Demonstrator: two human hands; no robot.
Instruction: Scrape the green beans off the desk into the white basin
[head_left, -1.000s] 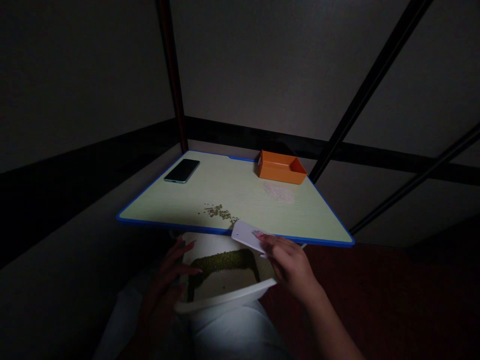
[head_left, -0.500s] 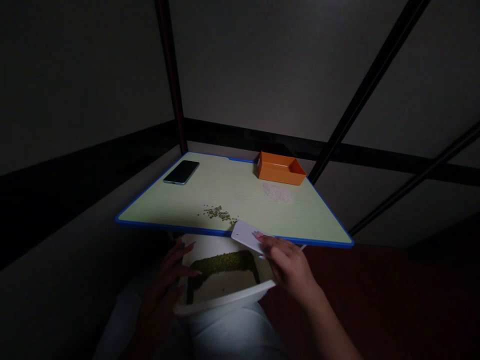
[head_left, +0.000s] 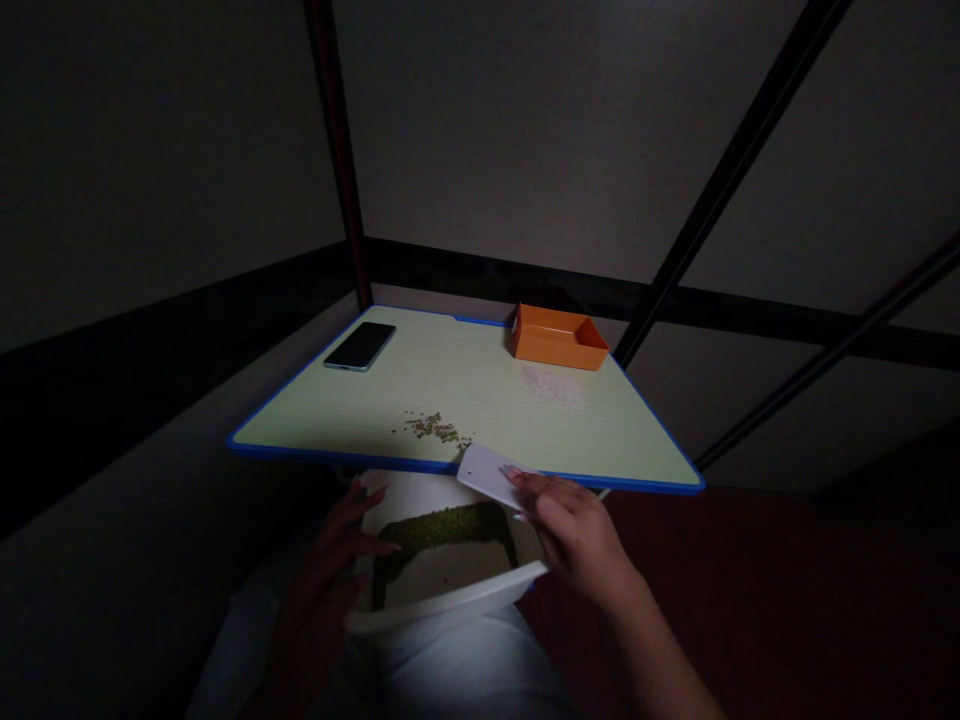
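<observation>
My right hand (head_left: 574,525) pinches a flat white scraper (head_left: 491,473) with a small hole near its corner. The scraper lies over the near table edge, its tip by a loose scatter of small green beans (head_left: 433,427). Below that edge a white container (head_left: 442,608) rests on my lap, with more green beans (head_left: 450,523) banked along its far side and down both sides. My left hand (head_left: 341,560) grips the container's left wall, fingers over the rim.
A blue-edged table (head_left: 330,410) spreads ahead. On it lie a phone (head_left: 361,345) at the back left, an orange open box (head_left: 559,345) at the back right, and a pale, whitish small heap (head_left: 553,386) in front of the box. Dark panelled walls stand behind.
The view has shifted very slightly. Both hands, the scraper and the container keep nearly the same positions.
</observation>
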